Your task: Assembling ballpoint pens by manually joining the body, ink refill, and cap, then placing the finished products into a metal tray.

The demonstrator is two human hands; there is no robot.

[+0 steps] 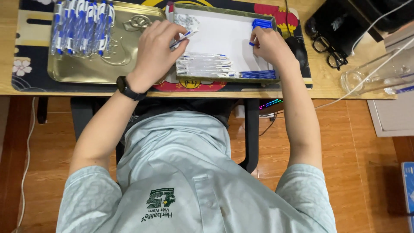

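Note:
My left hand (156, 51), a black watch on its wrist, pinches a clear pen barrel with a blue tip (185, 36) over the white box tray (215, 30). At the tray's right side, my right hand (271, 46) holds a small blue cap (252, 43) between its fingertips. More clear barrels (202, 64) lie in a row at the tray's near edge. Thin blue pieces (258, 74) lie beside them. A small heap of blue caps (261, 23) sits in the far right corner.
A gold metal tin (108, 64) on the left holds several finished blue-and-white pens (82, 26). Black glasses (328, 51), a black box (340, 19) and a clear glass vessel (375, 75) sit to the right. A white cable crosses the wooden desk (327, 86).

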